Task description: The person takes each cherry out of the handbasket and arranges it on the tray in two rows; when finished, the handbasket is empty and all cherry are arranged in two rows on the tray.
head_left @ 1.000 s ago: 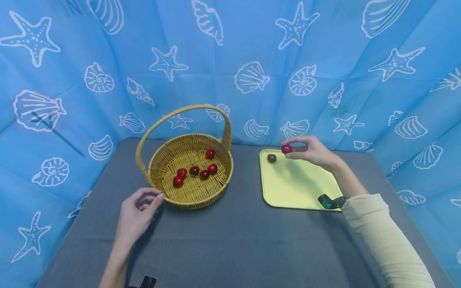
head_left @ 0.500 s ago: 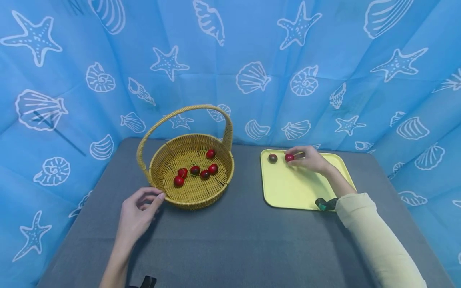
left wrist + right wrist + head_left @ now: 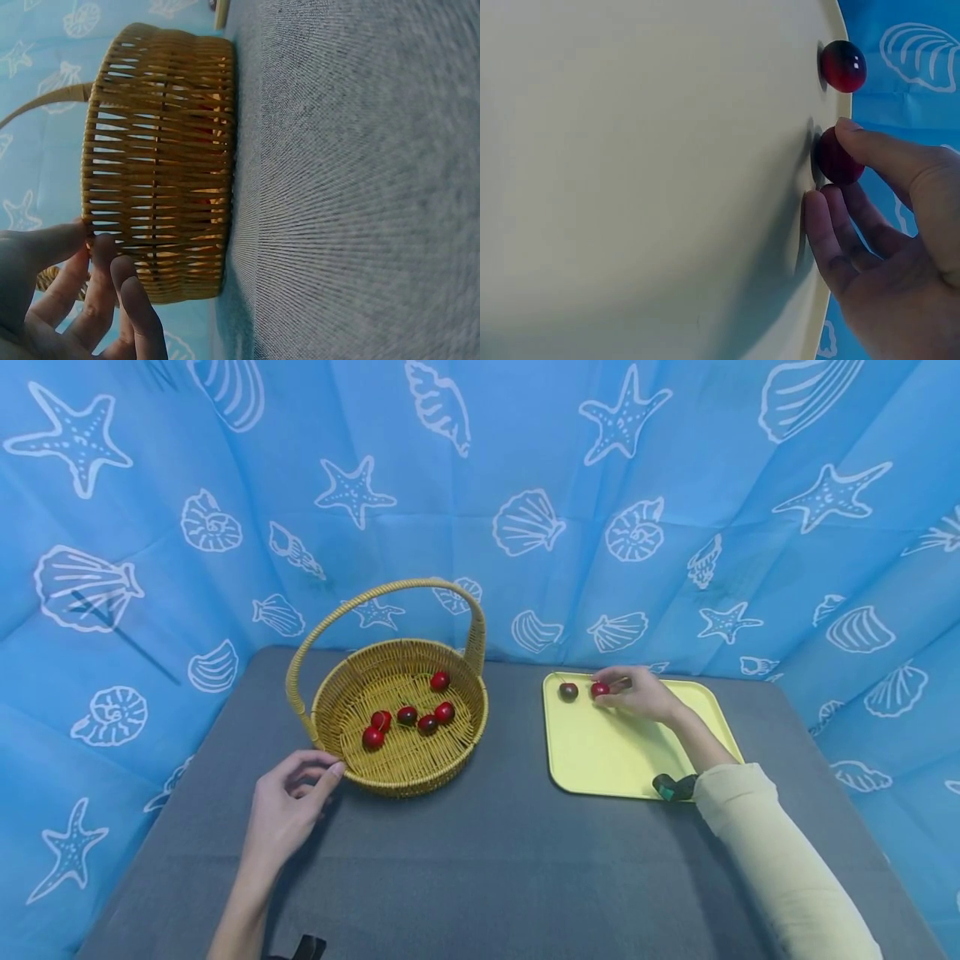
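Note:
My left hand [image 3: 285, 810] pinches the near-left rim of a round wicker basket [image 3: 411, 783] between thumb and fingers. Several red and dark red cherries [image 3: 372, 737] lie on the basket's floor. Over the yellow tray [image 3: 600, 752] my right hand [image 3: 645, 695] holds a red cherry [image 3: 599, 690] by thumb and fingertips, low at the tray's far side. In the right wrist view the thumb lies against this cherry [image 3: 838, 157], with the fingers below it. A darker cherry [image 3: 568, 692] sits to its left on the tray, apart from the hand.
The basket's tall arched handle [image 3: 386, 587] rises over its left and far sides. Grey cloth [image 3: 487, 860] covers the table. A blue curtain [image 3: 450, 485] with white shells and starfish hangs right behind the basket and tray.
The right hand has come down with its red cherry onto the far side of the tray, then shifted slightly left. The left hand has stayed on the basket rim.

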Tool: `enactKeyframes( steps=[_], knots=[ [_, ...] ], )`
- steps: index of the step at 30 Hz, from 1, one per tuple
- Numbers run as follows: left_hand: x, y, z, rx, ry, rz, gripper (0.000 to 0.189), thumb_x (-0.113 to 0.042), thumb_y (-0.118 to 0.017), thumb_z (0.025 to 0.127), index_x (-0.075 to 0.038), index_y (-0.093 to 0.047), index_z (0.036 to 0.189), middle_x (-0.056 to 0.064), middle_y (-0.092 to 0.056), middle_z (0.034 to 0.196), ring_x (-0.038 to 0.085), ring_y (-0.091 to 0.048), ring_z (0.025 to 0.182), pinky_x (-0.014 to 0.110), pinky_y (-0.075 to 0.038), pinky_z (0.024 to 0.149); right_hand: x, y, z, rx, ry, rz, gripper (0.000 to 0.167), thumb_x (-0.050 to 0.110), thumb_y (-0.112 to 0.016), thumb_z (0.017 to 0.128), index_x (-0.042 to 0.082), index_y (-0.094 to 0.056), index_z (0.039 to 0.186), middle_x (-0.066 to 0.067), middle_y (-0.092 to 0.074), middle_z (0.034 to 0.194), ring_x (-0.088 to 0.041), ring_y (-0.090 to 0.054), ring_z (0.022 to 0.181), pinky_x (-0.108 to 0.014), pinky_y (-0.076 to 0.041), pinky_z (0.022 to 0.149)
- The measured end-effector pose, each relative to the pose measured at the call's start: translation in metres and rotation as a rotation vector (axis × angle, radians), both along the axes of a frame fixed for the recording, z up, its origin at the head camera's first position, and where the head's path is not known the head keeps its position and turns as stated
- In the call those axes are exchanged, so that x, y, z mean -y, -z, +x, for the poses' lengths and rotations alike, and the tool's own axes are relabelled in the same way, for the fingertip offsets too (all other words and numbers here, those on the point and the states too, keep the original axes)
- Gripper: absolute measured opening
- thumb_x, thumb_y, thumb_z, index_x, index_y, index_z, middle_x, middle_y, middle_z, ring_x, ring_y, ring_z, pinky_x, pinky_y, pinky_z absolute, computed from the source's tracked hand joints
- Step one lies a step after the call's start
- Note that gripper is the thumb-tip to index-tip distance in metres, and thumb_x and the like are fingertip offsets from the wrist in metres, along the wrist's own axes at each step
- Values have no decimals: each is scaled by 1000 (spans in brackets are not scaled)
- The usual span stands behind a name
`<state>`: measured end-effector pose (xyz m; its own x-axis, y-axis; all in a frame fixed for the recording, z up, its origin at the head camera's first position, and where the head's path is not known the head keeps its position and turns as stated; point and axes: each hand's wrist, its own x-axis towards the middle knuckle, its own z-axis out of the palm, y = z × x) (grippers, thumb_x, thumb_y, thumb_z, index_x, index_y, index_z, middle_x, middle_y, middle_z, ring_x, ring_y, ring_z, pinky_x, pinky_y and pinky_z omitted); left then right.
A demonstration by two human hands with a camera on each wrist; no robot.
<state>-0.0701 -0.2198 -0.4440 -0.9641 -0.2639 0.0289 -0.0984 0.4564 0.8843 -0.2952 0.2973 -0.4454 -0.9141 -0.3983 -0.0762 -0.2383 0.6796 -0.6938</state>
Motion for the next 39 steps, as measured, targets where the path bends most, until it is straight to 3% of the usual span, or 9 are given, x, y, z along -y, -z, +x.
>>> enactKeyframes(
  steps=[10, 17, 22, 26, 33, 39],
  knots=[
    [0, 1, 0, -4, 10, -6, 28, -34, -75, 105, -12, -73, 122, 20, -79, 105, 23, -69, 61, 29, -58, 56, -8, -14, 9, 29, 29, -26, 47, 14, -74, 104, -5, -62, 145, -32, -63, 147, -50, -65, 131, -20, -58, 86],
    [0, 2, -1, -6, 5, 2, 25, -32, -76, 104, -12, -73, 120, 20, -80, 104, 23, -71, 62, 33, -60, 57, 1, -33, 18, -15, 24, -57, 44, 14, -75, 103, 1, -65, 144, -26, -66, 148, -44, -67, 131, -14, -53, 90],
    [1, 1, -1, -6, 4, -4, 27, -33, -75, 105, -11, -73, 121, 20, -80, 105, 23, -71, 63, 31, -59, 57, 18, -47, 24, -35, -4, -113, 41, 14, -76, 103, 2, -68, 141, -24, -69, 143, -26, -72, 122, -13, -54, 92],
    [1, 0, -1, -2, 3, -5, 27, -33, -75, 105, -11, -73, 121, 20, -79, 105, 23, -71, 64, 31, -59, 58, 36, -56, 29, -20, -47, -168, 39, 12, -76, 102, 1, -68, 139, -27, -69, 141, -11, -72, 115, -19, -60, 89],
    [0, 1, -1, -1, 3, -5, 25, -32, -75, 105, -13, -73, 121, 20, -79, 103, 23, -71, 63, 32, -60, 58, 72, -71, 39, -19, -134, -248, 39, 7, -78, 100, 2, -69, 138, -22, -72, 137, -14, -74, 117, -30, -64, 89],
    [0, 1, 0, -1, 3, -5, 26, -33, -75, 105, -13, -73, 121, 20, -79, 104, 23, -71, 65, 32, -60, 58, 102, -80, 45, -17, -201, -295, 40, 4, -79, 98, 3, -69, 137, -19, -72, 137, -11, -73, 114, -33, -63, 82]
  ],
)
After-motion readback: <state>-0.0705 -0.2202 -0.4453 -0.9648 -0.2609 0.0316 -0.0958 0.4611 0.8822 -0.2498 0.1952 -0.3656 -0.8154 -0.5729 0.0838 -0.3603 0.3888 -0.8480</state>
